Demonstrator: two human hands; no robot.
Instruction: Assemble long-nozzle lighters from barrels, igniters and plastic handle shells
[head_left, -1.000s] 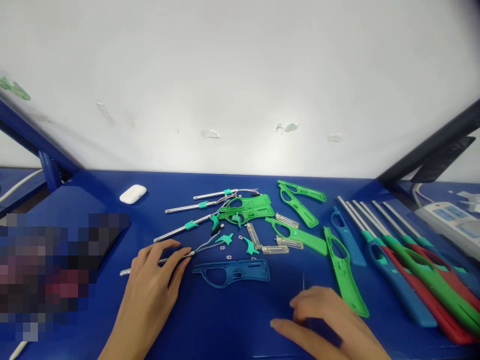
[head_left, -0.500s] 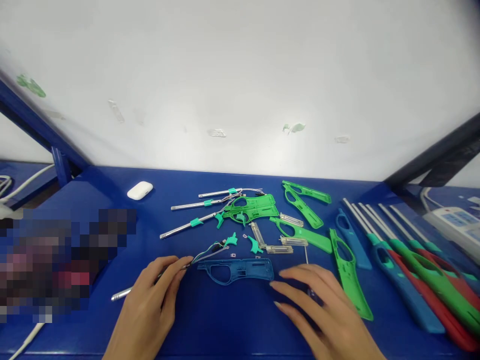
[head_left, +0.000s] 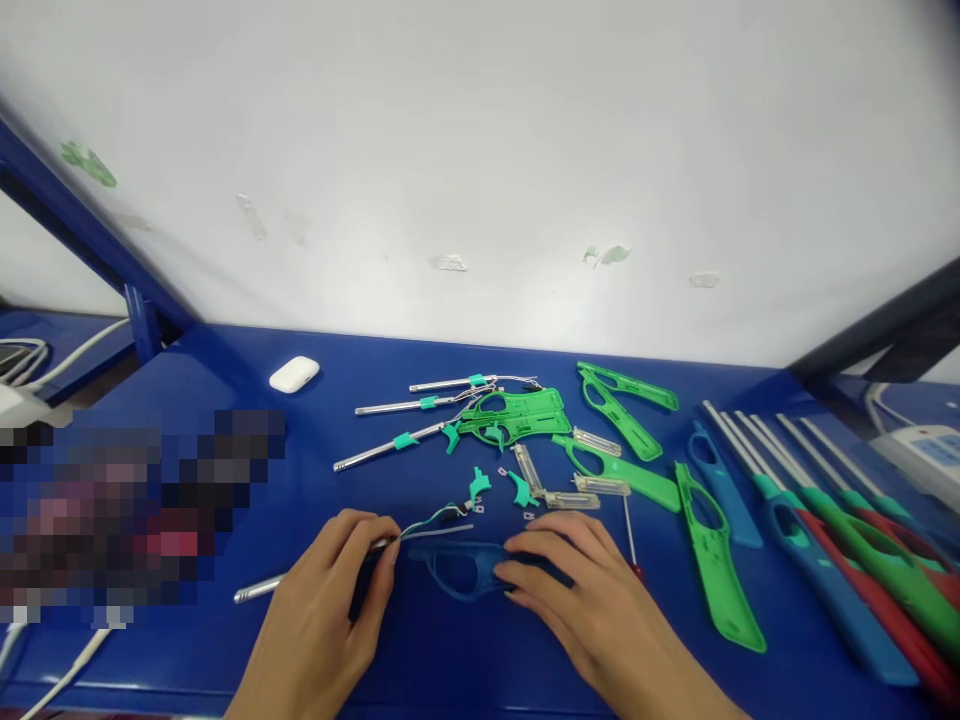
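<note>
My left hand (head_left: 319, 600) is closed around a silver lighter tube (head_left: 259, 589), whose tip sticks out to the left. Thin wires (head_left: 431, 519) run from its other end toward a teal trigger (head_left: 478, 484). My right hand (head_left: 585, 585) grips a blue lighter handle half (head_left: 487, 557) by its wide end, with the fingers covering that part. The looped end of this half points to the left hand, a little apart from it. Another teal trigger (head_left: 523, 490) and small clear fuel tanks (head_left: 527, 470) lie just beyond the right hand.
Green handle halves (head_left: 517, 415) and silver tubes (head_left: 386, 452) lie farther back. A thin screwdriver (head_left: 631, 532) is beside my right hand. Several whole lighters (head_left: 840, 590) line the right side. A white case (head_left: 294, 374) sits back left, before the wall (head_left: 480, 150).
My right hand has moved left and closed over the wide end of the blue handle half. My left hand keeps its hold on the tube. The whole view has shifted slightly.
</note>
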